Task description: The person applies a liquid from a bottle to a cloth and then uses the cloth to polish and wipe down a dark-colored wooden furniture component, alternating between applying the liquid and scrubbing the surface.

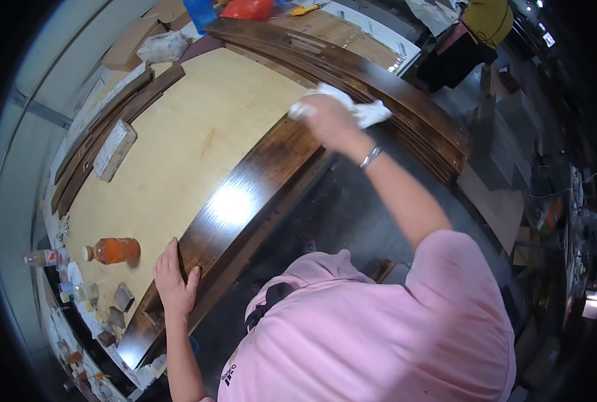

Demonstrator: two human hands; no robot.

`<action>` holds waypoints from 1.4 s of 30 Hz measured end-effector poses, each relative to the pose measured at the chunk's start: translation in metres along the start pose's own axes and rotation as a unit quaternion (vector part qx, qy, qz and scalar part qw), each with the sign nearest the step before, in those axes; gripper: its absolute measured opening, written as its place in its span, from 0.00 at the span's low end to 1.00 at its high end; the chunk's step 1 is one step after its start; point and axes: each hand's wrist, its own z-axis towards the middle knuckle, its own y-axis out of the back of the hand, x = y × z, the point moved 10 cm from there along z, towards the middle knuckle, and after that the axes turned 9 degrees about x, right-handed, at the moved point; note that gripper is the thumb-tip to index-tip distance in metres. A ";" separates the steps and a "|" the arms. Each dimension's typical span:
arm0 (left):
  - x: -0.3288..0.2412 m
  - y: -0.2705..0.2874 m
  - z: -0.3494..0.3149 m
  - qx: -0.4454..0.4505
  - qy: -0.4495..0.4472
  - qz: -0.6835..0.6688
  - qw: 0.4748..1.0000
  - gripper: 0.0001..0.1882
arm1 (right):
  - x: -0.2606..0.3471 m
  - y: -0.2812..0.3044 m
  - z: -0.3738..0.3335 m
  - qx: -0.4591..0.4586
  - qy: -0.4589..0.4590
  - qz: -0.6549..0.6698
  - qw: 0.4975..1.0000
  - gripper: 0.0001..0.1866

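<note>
A long dark-brown varnished wooden board [255, 167] runs diagonally along the near edge of a pale plywood tabletop [198, 127], with a bright reflection on its middle. My left hand [174, 281] rests on the board's lower left part, fingers stretched along its far edge and thumb spread apart on its face. At the board's upper right end, my right hand [328, 120] is closed on a white cloth [372, 114], slightly blurred by motion. Part of the cloth sticks out beyond the fingers. Its contact with the wood is hidden beneath the hand.
More brown boards [379, 80] are stacked beyond my right hand. Narrow brown strips [104, 134] and a wrapped block [115, 150] lie at the far left. An orange-liquid bottle [117, 250] lies near my left hand, with small wood blocks [123, 295] close by.
</note>
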 end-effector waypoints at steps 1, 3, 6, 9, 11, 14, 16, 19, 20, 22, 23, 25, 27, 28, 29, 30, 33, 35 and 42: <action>0.002 -0.001 -0.002 -0.002 0.004 0.002 1.000 0.40 | -0.052 0.007 -0.007 0.050 -0.165 0.000 0.985 0.12; 0.006 -0.001 0.000 -0.008 0.011 0.004 1.000 0.40 | -0.054 0.045 -0.016 -0.014 -0.196 0.019 0.980 0.11; 0.003 -0.005 -0.005 -0.004 0.003 0.015 1.000 0.39 | 0.025 0.081 -0.045 -0.227 -0.014 0.118 0.967 0.12; -0.003 -0.004 -0.003 -0.006 -0.003 0.020 1.000 0.39 | 0.117 0.016 -0.061 -0.157 0.108 0.123 0.974 0.14; -0.001 -0.008 -0.002 0.000 -0.008 0.024 1.000 0.41 | 0.162 -0.039 -0.080 -0.055 0.158 0.206 0.964 0.16; -0.014 0.002 -0.003 -0.052 -0.037 -0.076 0.995 0.46 | 0.210 -0.074 -0.090 0.047 0.116 0.409 0.904 0.19; -0.044 0.012 -0.012 -0.092 -0.055 -0.379 0.919 0.54 | 0.248 -0.095 -0.087 0.093 0.079 0.534 0.837 0.27; -0.061 0.034 -0.035 -0.209 -0.097 -0.326 0.917 0.35 | 0.307 -0.093 -0.096 0.274 0.063 0.640 0.714 0.34; -0.039 0.032 -0.040 -0.240 -0.077 -0.409 0.877 0.31 | 0.306 -0.076 -0.092 0.214 0.124 0.550 0.798 0.36; -0.015 0.066 -0.067 -0.245 0.006 -0.349 0.905 0.26 | 0.310 -0.056 -0.089 0.203 0.174 0.416 0.869 0.42; 0.015 0.079 -0.092 -0.307 0.050 -0.359 0.880 0.25 | 0.313 -0.038 -0.087 0.139 0.224 0.261 0.929 0.46; 0.078 0.105 -0.158 -0.440 0.133 -0.362 0.811 0.21 | 0.315 -0.064 -0.084 0.167 0.231 0.170 0.943 0.52; 0.128 0.124 -0.231 -0.502 0.224 -0.281 0.786 0.20 | 0.336 -0.094 -0.085 0.205 0.257 0.094 0.940 0.56; 0.150 0.123 -0.260 -0.532 0.248 -0.280 0.760 0.19 | 0.350 -0.110 -0.083 0.214 0.280 0.054 0.934 0.57; 0.153 0.123 -0.265 -0.523 0.255 -0.250 0.774 0.18 | 0.357 -0.121 -0.083 0.217 0.294 0.051 0.930 0.57; 0.156 0.115 -0.260 -0.484 0.301 -0.212 0.794 0.20 | 0.361 -0.139 -0.085 0.238 0.299 0.008 0.924 0.58; 0.146 0.062 -0.208 -0.333 0.197 -0.050 0.921 0.25 | 0.371 -0.165 -0.090 0.261 0.307 -0.058 0.913 0.58; 0.157 0.047 -0.184 -0.229 0.207 -0.032 0.951 0.24 | 0.356 -0.149 -0.082 0.207 0.289 -0.095 0.930 0.55; 0.366 -0.002 -0.362 -0.267 0.341 0.059 0.899 0.24 | 0.351 -0.181 -0.083 0.212 0.302 0.006 0.929 0.49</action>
